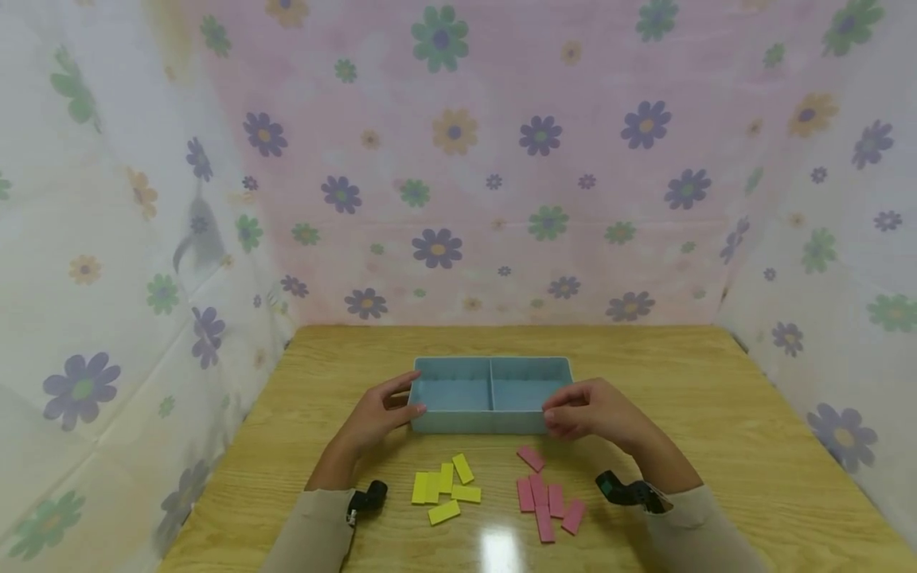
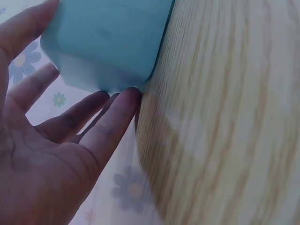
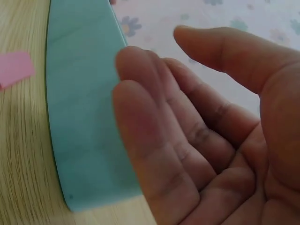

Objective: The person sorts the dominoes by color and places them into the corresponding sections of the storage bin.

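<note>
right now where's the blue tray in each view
Head: blue tray at table centre, between both hands.
Left wrist: its corner fills the top, fingertips touching it.
Right wrist: its side wall runs down the left, behind the fingers.
Shared landmark: wooden table.

We see head view from above, facing forward and down over table (image 1: 716, 382) — far back. Wrist views sit very close, each at own end of blue tray (image 1: 491, 395) — all three share tray (image 2: 108, 42) (image 3: 79, 117).
</note>
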`<state>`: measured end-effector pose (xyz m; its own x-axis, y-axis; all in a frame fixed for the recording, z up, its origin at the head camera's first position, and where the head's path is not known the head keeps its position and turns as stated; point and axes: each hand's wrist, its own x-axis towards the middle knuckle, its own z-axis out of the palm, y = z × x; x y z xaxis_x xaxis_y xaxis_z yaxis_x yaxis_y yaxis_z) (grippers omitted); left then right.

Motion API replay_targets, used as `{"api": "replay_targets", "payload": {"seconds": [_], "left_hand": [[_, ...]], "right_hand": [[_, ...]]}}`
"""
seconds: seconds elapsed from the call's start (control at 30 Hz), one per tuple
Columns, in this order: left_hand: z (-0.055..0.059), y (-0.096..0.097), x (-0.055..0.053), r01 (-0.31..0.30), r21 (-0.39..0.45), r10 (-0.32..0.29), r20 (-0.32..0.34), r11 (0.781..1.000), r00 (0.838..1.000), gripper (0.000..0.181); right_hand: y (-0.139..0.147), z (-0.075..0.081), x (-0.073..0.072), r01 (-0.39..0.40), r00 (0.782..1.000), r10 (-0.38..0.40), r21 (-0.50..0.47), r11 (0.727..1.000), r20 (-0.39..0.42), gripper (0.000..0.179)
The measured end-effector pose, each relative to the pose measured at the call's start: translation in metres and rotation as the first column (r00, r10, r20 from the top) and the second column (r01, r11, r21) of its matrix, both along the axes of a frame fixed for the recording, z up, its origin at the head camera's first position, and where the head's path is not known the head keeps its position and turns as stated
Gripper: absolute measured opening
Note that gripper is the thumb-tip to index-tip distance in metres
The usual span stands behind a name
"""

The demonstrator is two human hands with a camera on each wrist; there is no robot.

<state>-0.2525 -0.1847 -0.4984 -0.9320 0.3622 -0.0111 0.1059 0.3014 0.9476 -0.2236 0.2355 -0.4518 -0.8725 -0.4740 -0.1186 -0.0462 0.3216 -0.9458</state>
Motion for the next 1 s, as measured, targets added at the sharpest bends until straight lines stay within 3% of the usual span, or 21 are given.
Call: {"api": "replay_targets", "payload": {"seconds": [0.27,0.6,1.0], "left_hand": [[0.003,0.002,0.001,-0.016,0.057,0.014,0.027,0.998,1.0,0.075],[-0.001,0.003,0.0,-0.088,0.062,0.086,0.036,0.994,0.996,0.075],[-0.002,0.005,-0.003,-0.041,0.051,0.041,0.001,0.998,0.999,0.074]], "right_hand": [[0.01,-0.002,0.0,-0.005,1.0,0.005,0.046,0.999,-0.001,0.038],[-0.001,-0.006,0.002,-0.04,0.999,0.04,0.094,0.995,-0.002,0.039],[-0.025,-0.024,0.004,-0.033,0.997,0.05,0.234,0.972,-0.065,0.02]]}}
